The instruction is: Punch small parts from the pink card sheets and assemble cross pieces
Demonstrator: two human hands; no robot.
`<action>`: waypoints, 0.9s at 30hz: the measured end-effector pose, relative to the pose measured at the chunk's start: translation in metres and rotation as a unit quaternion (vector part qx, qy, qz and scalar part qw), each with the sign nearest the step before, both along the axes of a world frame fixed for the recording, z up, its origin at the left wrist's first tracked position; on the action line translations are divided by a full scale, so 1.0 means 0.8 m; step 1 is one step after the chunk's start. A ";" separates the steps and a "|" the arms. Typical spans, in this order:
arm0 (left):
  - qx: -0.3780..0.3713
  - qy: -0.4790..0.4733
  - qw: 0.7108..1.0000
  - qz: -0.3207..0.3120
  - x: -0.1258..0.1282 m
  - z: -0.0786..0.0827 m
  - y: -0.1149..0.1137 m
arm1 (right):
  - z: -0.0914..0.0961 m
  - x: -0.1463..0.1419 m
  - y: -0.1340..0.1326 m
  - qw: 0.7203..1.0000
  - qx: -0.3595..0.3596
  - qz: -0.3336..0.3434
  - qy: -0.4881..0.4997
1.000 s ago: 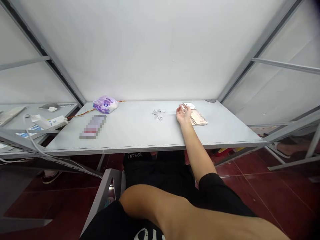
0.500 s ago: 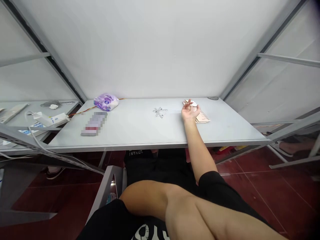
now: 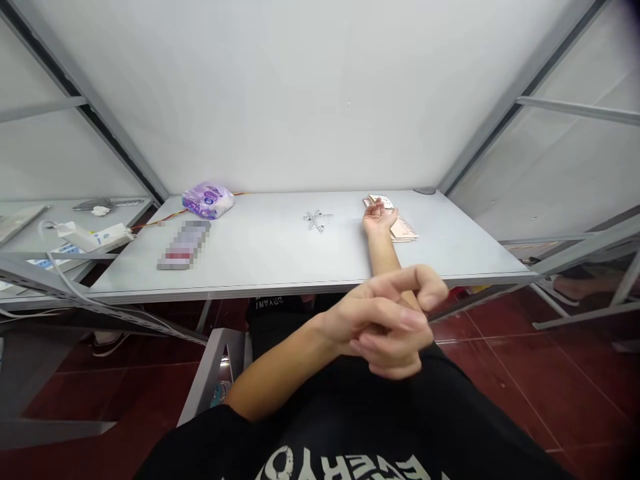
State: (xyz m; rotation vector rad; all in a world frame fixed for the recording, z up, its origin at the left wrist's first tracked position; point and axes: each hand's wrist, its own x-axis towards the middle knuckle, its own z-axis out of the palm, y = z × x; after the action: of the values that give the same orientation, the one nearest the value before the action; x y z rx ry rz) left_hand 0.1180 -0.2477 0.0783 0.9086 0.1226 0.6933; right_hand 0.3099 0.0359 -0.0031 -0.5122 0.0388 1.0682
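Observation:
My right hand (image 3: 379,217) lies palm up on the far side of the grey table (image 3: 280,267), fingers loosely curled with nothing in them. It touches the left edge of a stack of thin tan sheets (image 3: 405,230) with a small white card (image 3: 383,199) at its far end. A small metal star-shaped piece (image 3: 317,219) lies a hand's width to its left. My left hand (image 3: 390,323) hovers close to the camera over my lap, in front of the table edge. Its fingers point right, loosely bent, and hold nothing.
A purple tissue pack (image 3: 207,200) sits at the back left, with a blurred flat object (image 3: 183,245) nearer. A white power strip (image 3: 95,237) with cables lies on the neighbouring bench to the left. Metal frame posts flank the table; white panels wall it in.
My left arm lifted from low in the foreground, bringing the hand up before the table edge. My right hand turned palm up, then settled by the tan stack.

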 end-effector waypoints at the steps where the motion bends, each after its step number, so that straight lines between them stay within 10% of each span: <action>1: 0.017 -0.003 1.000 -0.025 -0.001 0.002 0.011 | 0.003 0.000 -0.003 1.000 -0.006 -0.002 0.007; 4: 0.062 -0.006 0.998 -0.027 -0.005 0.000 0.046 | 0.009 -0.003 -0.017 1.000 -0.008 0.011 0.026; 16: 0.055 0.168 0.917 0.358 -0.067 -0.066 0.196 | 0.014 -0.005 -0.048 0.993 0.043 0.094 0.056; 27: 0.217 0.295 0.827 0.426 -0.084 -0.117 0.195 | 0.019 0.012 -0.024 0.999 -0.012 0.029 0.037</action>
State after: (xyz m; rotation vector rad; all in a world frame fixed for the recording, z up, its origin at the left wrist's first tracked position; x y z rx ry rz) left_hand 0.0510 -0.0919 -0.0151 1.5114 1.0100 1.2765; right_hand 0.3198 0.0164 0.0119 -0.4981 0.1017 1.1435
